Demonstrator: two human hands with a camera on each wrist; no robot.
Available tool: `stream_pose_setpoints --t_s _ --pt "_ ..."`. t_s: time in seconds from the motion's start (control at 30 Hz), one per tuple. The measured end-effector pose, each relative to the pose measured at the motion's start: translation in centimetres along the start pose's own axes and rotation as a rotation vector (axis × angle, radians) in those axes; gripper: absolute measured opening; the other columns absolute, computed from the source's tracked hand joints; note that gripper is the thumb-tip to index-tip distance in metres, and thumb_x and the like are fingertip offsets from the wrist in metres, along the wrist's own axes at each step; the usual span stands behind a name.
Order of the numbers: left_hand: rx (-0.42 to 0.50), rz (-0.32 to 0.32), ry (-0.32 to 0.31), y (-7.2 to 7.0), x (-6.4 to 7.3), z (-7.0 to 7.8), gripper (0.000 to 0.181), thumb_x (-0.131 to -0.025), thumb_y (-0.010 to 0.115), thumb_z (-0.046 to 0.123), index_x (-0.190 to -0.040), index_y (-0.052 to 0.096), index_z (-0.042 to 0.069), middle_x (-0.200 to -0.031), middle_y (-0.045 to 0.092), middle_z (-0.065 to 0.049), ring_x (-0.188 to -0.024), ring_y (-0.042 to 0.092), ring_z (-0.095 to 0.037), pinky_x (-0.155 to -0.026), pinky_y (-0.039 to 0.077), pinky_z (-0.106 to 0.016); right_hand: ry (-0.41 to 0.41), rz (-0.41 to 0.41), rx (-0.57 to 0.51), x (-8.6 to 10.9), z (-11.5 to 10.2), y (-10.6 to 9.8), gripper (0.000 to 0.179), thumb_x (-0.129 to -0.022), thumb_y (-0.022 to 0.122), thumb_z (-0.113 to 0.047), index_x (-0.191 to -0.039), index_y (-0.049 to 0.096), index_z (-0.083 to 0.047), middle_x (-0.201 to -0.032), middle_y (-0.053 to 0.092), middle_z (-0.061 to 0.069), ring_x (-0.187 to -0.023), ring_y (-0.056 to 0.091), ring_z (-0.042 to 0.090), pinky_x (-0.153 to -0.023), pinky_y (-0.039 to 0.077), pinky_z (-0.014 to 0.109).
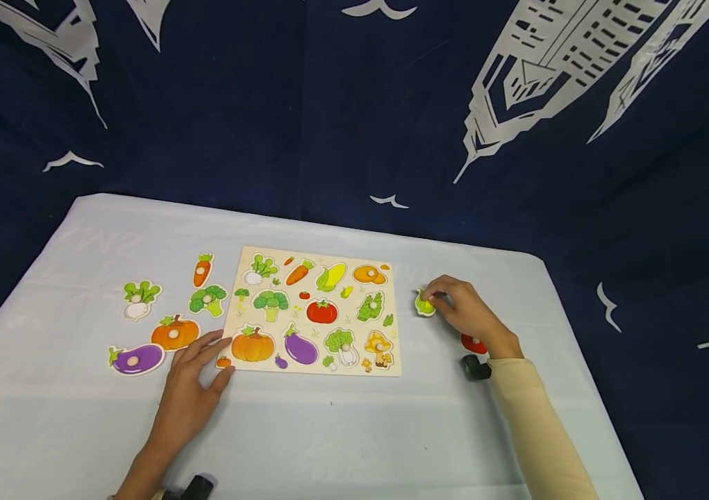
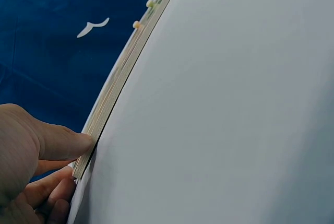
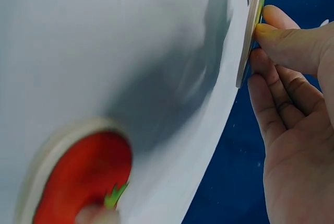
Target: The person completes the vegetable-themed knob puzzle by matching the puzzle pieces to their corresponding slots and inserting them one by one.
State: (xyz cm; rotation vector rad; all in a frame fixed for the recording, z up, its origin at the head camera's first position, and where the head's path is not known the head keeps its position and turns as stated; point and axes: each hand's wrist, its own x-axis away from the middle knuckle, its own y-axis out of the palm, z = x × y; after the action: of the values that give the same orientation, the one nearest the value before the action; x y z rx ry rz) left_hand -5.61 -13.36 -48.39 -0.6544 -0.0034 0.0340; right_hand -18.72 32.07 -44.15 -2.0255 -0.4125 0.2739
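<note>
A wooden vegetable puzzle board [image 1: 310, 368] lies flat in the middle of the table. My left hand [image 1: 192, 385] holds its lower left corner, thumb on the front edge and fingers along the left side; the left wrist view shows the thumb against the board edge [image 2: 117, 91]. Right of the board, my right hand [image 1: 463, 309] pinches a small green and yellow puzzle piece [image 1: 424, 303] between thumb and fingertips. Its picture is partly covered, so I cannot tell the vegetable. A red tomato piece [image 3: 88, 172] lies near the right wrist, partly hidden by the arm in the head view.
Left of the board lie loose knobbed pieces: a carrot [image 1: 203, 269], broccoli [image 1: 207, 301], a white radish [image 1: 140, 300], a pumpkin [image 1: 175, 333] and an eggplant [image 1: 136, 360]. A white cloth covers the table [image 1: 329, 437]; behind hangs a dark blue printed curtain [image 1: 235, 125].
</note>
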Motion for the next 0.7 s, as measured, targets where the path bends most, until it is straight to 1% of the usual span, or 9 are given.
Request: stream_pose_setpoints --t_s 0.17,0.3,0.43,0.6,0.7 --pt "0.005 0.002 0.000 0.0 0.0 0.0 0.052 -0.086 0.075 0.000 -0.136 0.060 -0.001 -0.144 0.052 -0.020 -0.130 0.041 -0.041 -0.106 0.039 -0.061 -0.005 -0.006 -0.006 -1.0 -0.6 0.2 0.016 -0.092 0.066 0.003 -0.102 0.073 -0.007 -0.110 0.070 0.006 -0.102 0.064 0.022 -0.094 0.054 0.042" --pt "-0.001 0.013 0.014 0.0 0.0 -0.1 0.052 -0.085 0.075 0.000 -0.135 0.061 -0.002 -0.143 0.053 -0.020 -0.127 0.042 -0.040 -0.104 0.041 -0.060 -0.013 -0.013 -0.011 -1.8 -1.3 0.4 0.015 -0.093 0.066 0.001 -0.104 0.073 -0.007 -0.112 0.069 0.006 -0.102 0.064 0.021 -0.094 0.053 0.041" --pt "-0.002 0.011 0.012 0.0 0.0 -0.1 0.051 -0.085 0.075 0.000 -0.134 0.061 -0.001 -0.143 0.053 -0.020 -0.126 0.043 -0.040 -0.104 0.041 -0.059 -0.018 -0.024 -0.014 -2.7 -2.0 0.6 0.015 -0.094 0.065 0.000 -0.104 0.073 -0.007 -0.112 0.069 0.006 -0.101 0.063 0.020 -0.094 0.053 0.039" --pt "0.006 -0.010 -0.009 -0.1 0.0 0.0 0.051 -0.086 0.074 0.001 -0.136 0.060 -0.001 -0.145 0.052 -0.020 -0.129 0.041 -0.041 -0.106 0.039 -0.060 -0.060 -0.032 -0.025 -3.7 -2.6 0.9 0.014 -0.093 0.065 0.001 -0.103 0.073 -0.006 -0.109 0.069 0.006 -0.098 0.063 0.020 -0.091 0.054 0.038" --pt "0.007 -0.009 -0.008 -0.1 0.0 0.1 0.051 -0.086 0.074 0.001 -0.136 0.060 -0.001 -0.145 0.052 -0.020 -0.129 0.041 -0.041 -0.106 0.039 -0.060 -0.093 -0.036 -0.022 -4.2 -3.0 1.0 0.015 -0.093 0.065 0.003 -0.102 0.073 -0.006 -0.107 0.069 0.006 -0.096 0.062 0.020 -0.089 0.054 0.038"
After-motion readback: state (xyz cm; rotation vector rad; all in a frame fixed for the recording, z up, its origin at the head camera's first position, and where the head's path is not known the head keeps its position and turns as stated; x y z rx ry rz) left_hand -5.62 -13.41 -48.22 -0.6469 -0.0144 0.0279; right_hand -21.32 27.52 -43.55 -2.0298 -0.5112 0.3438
